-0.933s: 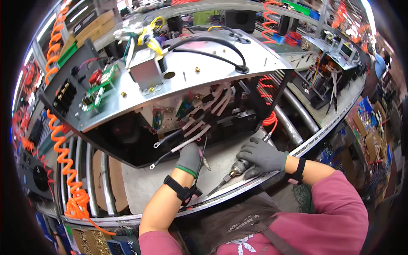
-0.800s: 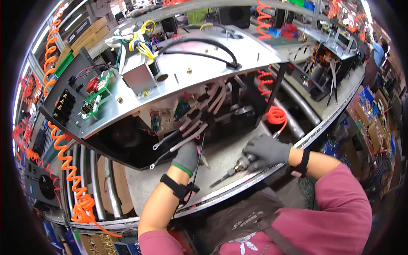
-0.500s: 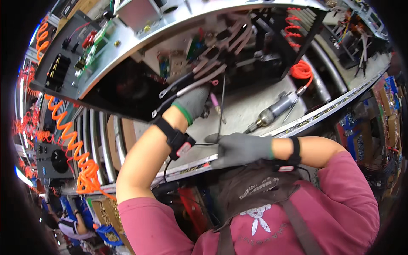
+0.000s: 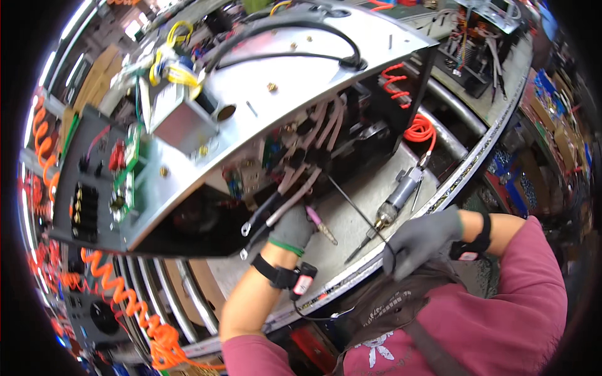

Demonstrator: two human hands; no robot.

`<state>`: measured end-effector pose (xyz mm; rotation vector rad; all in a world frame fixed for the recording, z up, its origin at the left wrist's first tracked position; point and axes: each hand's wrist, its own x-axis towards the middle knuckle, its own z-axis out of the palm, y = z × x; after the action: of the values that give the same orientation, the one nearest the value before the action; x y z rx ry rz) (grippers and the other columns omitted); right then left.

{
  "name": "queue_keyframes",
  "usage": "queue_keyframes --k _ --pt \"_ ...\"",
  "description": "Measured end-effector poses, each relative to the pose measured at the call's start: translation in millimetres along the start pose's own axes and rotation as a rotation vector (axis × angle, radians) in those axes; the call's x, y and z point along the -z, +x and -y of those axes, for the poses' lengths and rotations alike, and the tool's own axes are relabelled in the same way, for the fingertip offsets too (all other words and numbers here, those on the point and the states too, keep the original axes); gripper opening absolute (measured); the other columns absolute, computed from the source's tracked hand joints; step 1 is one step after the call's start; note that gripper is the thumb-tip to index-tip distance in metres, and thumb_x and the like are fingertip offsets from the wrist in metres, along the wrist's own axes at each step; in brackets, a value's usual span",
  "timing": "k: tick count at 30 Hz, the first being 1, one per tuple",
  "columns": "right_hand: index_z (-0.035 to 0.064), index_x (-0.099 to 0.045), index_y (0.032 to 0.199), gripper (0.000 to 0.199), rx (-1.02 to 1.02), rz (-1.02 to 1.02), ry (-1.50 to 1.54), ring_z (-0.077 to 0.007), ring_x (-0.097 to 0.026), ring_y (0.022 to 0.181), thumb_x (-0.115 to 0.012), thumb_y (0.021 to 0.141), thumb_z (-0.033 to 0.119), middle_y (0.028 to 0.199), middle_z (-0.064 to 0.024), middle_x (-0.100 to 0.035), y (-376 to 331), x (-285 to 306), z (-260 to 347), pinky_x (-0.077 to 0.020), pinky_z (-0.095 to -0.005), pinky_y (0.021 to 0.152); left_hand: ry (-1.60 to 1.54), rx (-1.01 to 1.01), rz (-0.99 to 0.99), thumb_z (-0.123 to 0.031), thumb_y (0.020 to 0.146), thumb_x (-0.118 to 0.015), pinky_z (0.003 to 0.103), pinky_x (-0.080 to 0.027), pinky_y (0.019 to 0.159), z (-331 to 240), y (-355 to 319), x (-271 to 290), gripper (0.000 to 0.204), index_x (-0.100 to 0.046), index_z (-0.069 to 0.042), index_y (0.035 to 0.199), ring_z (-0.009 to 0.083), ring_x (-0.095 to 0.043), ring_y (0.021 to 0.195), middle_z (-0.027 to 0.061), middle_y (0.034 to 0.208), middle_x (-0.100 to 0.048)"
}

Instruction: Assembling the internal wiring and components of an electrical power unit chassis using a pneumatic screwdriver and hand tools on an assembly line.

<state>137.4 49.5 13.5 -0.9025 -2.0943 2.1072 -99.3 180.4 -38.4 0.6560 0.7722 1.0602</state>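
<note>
My right hand (image 4: 426,243), in a grey glove, is closed around the end of a thin black strip (image 4: 355,207) that looks like a cable tie. The strip runs taut up to a bundle of thick pinkish cables (image 4: 296,195) at the opening of a metal cabinet (image 4: 207,178). My left hand (image 4: 292,229), gloved too, is beneath the cable ends with their ring lugs (image 4: 246,229); its fingers are mostly hidden. Beside it is a pink pen-like stick (image 4: 321,227); whether the hand touches it I cannot tell.
A grey air screwdriver (image 4: 401,195) lies on the bench, joined to a coiled orange hose (image 4: 421,130). Rollers (image 4: 164,289) and another orange coil (image 4: 164,341) are at the left. Another open unit (image 4: 470,62) stands at the far right.
My right hand has drawn the black strip away to the right, and the strip is now straight. My left hand stays by the cables. The view has shifted, showing more of the cabinet's top.
</note>
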Motion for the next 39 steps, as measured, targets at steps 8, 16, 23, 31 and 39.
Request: queue_keyframes --k 8,16,23,31,39 --pt "0.0123 -0.061 0.103 0.034 -0.009 -0.796 -0.906 -0.0256 -0.056 0.099 -0.069 0.073 0.026 0.103 -0.0075 -0.061 -33 33 -23 -0.0449 -0.0401 0.083 -0.492 0.218 0.122 -0.026 0.096 -0.04 0.028 -0.056 0.067 -2 16 -10 0.035 -0.05 -0.005 0.123 0.023 -0.062 0.09 0.0108 0.114 -0.059" --pt "0.013 -0.061 0.095 0.044 -0.243 -0.438 -1.149 -0.0299 -0.056 0.095 -0.071 0.064 0.043 0.095 -0.0096 -0.059 -14 63 -25 -0.0435 -0.0449 0.078 -0.735 0.324 0.152 -0.026 0.096 -0.04 0.03 -0.058 0.074 -19 -7 -17 0.036 -0.05 -0.004 0.123 0.0249 -0.062 0.098 0.0126 0.118 -0.058" --pt "0.0062 -0.06 0.091 0.04 -0.379 -0.332 -1.105 -0.0364 -0.063 0.076 -0.065 0.07 0.039 0.079 -0.0167 -0.065 -50 45 -1 -0.0489 -0.0457 0.068 -0.547 0.258 0.346 -0.022 0.096 -0.036 0.035 -0.058 0.078 -20 -2 -3 0.036 -0.05 -0.004 0.125 0.0227 -0.056 0.111 0.0095 0.121 -0.059" --pt "0.0065 -0.059 0.099 0.052 -0.561 -0.733 -0.396 -0.0336 -0.064 0.076 -0.058 0.077 0.054 0.08 -0.0165 -0.064 -96 -1 15 -0.0492 -0.0409 0.072 -0.374 0.367 0.183 -0.043 0.09 -0.046 0.034 -0.058 0.059 -30 1 6 0.045 -0.055 -0.01 0.119 0.0276 -0.059 0.102 0.013 0.118 -0.058" --pt "0.0052 -0.056 0.106 0.056 -0.379 -0.73 -0.336 -0.0365 -0.061 0.09 -0.056 0.08 0.055 0.094 -0.0203 -0.063 -38 -11 2 -0.0462 -0.0416 0.081 -0.255 0.463 0.092 -0.045 0.088 -0.048 0.027 -0.051 0.042 -34 3 -11 0.043 -0.06 -0.01 0.11 0.0248 -0.062 0.067 0.0135 0.1 -0.065"
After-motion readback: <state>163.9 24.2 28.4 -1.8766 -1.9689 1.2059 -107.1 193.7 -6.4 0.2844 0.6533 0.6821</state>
